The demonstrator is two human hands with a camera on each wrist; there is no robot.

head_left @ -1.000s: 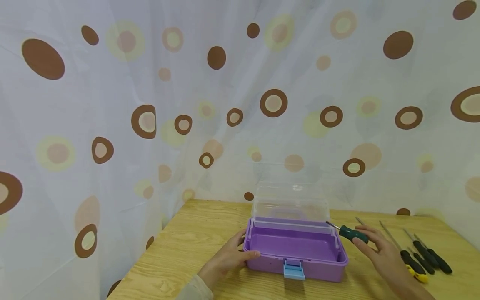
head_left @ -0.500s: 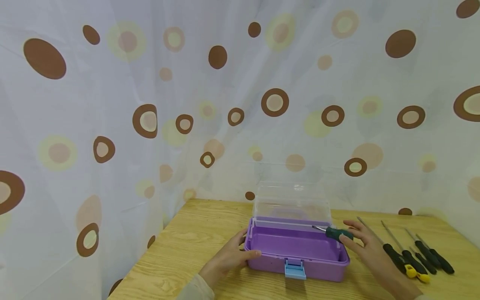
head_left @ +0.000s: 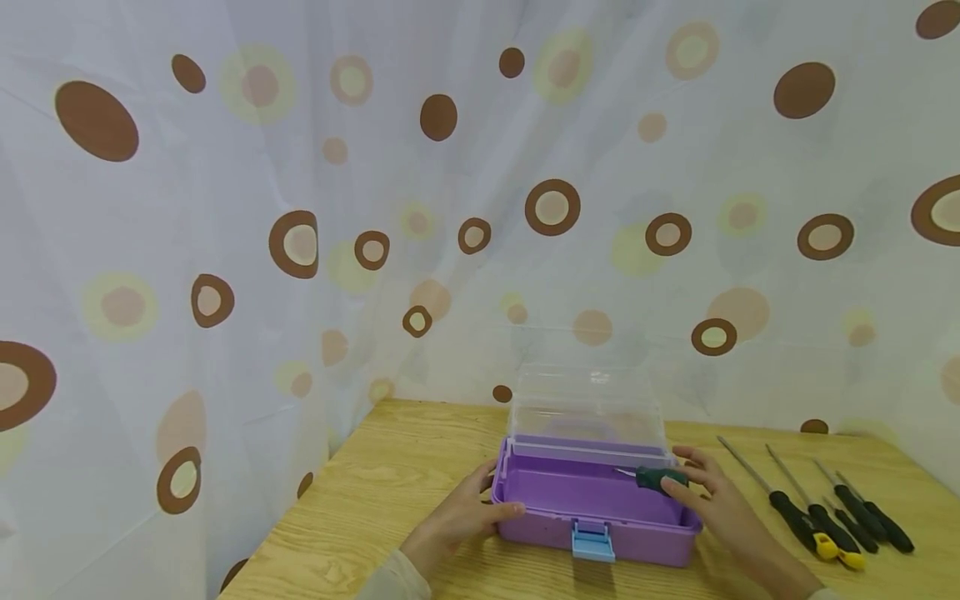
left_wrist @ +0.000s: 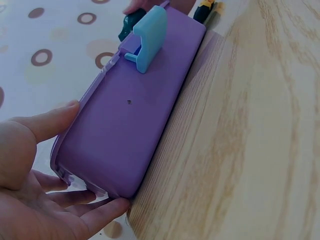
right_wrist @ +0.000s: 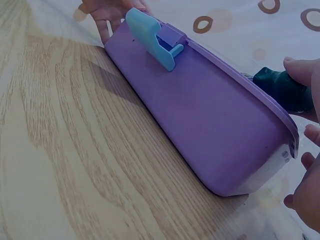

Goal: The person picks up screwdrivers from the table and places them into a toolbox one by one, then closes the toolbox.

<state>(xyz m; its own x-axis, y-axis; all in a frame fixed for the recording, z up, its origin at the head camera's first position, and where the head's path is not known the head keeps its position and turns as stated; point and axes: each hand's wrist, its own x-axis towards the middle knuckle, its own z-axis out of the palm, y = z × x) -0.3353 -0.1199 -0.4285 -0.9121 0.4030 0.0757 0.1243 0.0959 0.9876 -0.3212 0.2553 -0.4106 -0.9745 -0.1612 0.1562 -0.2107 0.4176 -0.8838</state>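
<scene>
The green-handled screwdriver [head_left: 652, 479] is held by its handle in the right hand [head_left: 718, 504], pinched between thumb and fingers, with the shaft left bare. The purple box [head_left: 652, 546] is gripped at its near left corner by the left hand [head_left: 465, 510], thumb laid on the front rim and fingers set against the end wall. The tool is carried over the right part of the box, its tip pointed leftward, its long axis roughly in line with the box's long side. The handle is seen above the rim in both wrist views; whether the floor is touched by the tip cannot be told. The right hand is placed nearer the tool, the left well apart from it across the box. The blue latch [head_left: 593, 543] is hung at the front, and the clear lid [head_left: 588, 400] is raised behind. Farther right, other dark-handled screwdrivers [head_left: 829, 528] are laid on the wooden table [head_left: 397, 454], shafts pointed away from the person.
</scene>
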